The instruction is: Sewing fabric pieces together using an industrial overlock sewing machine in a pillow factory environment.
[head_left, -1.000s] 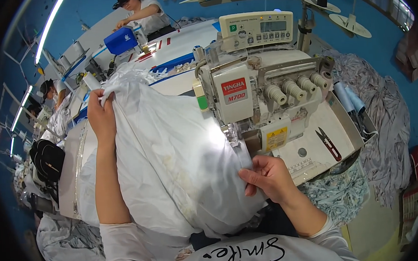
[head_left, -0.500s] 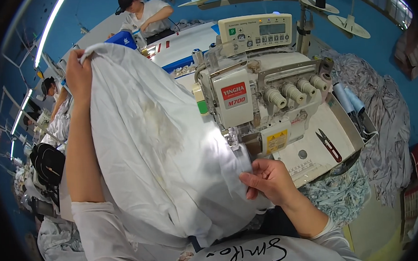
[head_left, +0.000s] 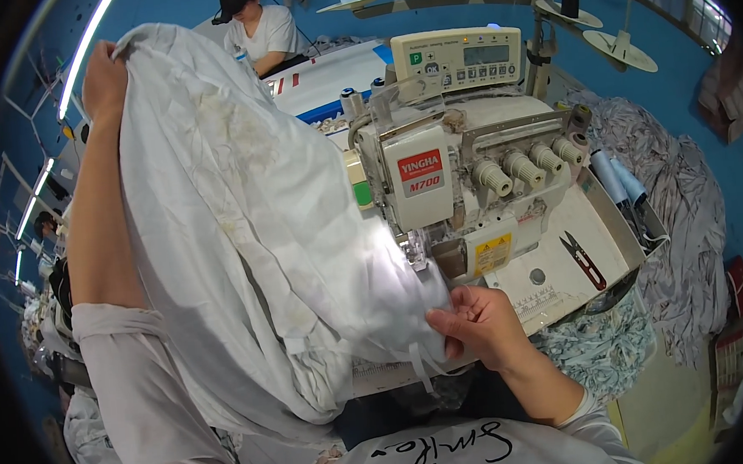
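A large white piece of cloth, with yellowish-brown stains, spreads from the upper left down to the overlock sewing machine. My left hand grips its top corner, raised high with the arm stretched out. Near the presser foot, my right hand pinches the cloth's edge between thumb and fingers. A lamp brightens the cloth beside the needle area. From the edge by my right hand a narrow white strip hangs down. The cloth's lower folds drop over the table's front edge toward my lap.
Red-handled thread snips lie on the machine table right of the needle. Blue thread cones stand in a side tray. Heaped grey cloth and patterned scraps are at the right. A person in white works across the table.
My left hand has moved up and left, lifting and spreading the cloth. Its lower part has swung left, baring the table's front edge and a hanging strip. My right hand has barely moved.
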A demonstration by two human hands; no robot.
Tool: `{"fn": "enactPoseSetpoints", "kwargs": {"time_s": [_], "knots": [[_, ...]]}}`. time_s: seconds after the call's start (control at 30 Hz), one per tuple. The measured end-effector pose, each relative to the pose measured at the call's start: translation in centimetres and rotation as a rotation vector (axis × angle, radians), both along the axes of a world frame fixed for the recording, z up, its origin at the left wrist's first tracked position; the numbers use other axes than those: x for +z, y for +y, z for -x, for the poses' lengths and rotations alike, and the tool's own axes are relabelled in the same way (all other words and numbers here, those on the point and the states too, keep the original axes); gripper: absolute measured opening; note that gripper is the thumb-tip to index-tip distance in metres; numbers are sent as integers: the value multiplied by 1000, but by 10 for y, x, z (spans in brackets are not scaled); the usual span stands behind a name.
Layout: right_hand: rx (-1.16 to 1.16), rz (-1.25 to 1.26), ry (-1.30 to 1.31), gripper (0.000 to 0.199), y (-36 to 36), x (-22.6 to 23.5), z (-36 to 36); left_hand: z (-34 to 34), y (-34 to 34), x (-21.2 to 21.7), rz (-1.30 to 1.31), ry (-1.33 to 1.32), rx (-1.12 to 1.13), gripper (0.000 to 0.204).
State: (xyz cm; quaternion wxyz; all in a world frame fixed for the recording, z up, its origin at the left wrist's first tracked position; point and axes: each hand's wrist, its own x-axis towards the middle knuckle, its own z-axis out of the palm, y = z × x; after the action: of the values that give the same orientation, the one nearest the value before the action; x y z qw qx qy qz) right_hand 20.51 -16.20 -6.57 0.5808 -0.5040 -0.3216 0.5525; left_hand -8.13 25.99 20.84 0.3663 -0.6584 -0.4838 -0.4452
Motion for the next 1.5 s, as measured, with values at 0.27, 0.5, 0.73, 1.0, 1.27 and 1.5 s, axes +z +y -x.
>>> {"fn": "enactPoseSetpoints", "kwargs": {"time_s": [0.27, 0.5, 0.73, 1.0, 1.27, 1.5], "knots": [[-71, -6, 142, 18, -1, 1, 4, -2, 14, -223, 205, -115, -65, 15], [-87, 13, 322, 16, -5, 3, 11, -23, -75, -271, 244, -191, -698, 48], [-82, -15, 262, 14, -4, -2, 11, -116, -320, -179, 803, 764, -1286, 66], [-355, -245, -1227, 19, -16, -7, -5, -114, -299, -224, 495, 590, -1189, 40], [-300, -569, -1517, 52, -7, 11, 7, -115, -299, -221, 454, 521, -1325, 22], [-338, -576, -1471, 49, -8, 10, 9, -109, -296, -217, 508, 586, -1310, 24]]}}
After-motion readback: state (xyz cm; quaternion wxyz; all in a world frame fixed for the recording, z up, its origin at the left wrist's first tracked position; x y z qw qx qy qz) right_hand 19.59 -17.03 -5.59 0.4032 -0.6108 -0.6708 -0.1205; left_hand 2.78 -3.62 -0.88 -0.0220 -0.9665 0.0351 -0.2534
